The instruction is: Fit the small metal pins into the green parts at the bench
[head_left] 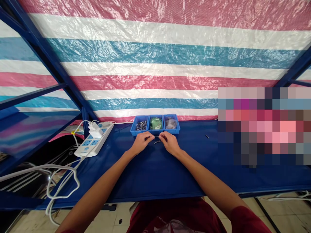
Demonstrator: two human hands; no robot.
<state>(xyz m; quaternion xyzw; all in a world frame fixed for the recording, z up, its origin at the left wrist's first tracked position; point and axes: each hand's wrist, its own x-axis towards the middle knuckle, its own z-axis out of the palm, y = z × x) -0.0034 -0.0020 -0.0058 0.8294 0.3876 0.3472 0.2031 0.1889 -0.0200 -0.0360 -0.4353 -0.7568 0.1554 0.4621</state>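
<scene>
My left hand [141, 142] and my right hand [170, 142] face each other just in front of three small blue bins. Both pinch the ends of a small thin rod [156, 137], too small to name more exactly. Beneath it, a few small dark pieces [157, 142] lie on the blue table [155, 174]. The left bin [132, 129] contains many slim metal pieces like screws. Green and white material fills the middle bin [155, 131]. In the right bin [177, 130] there is clear plastic with small parts.
A white power strip [86, 149] with a plugged-in white adapter [95, 130] lies at the left, its white cables [77, 181] looping over the table's edge. One small dark pin [207, 136] lies right of the bins. Blue frame posts flank a striped sheet [155, 71]. The right side is pixelated.
</scene>
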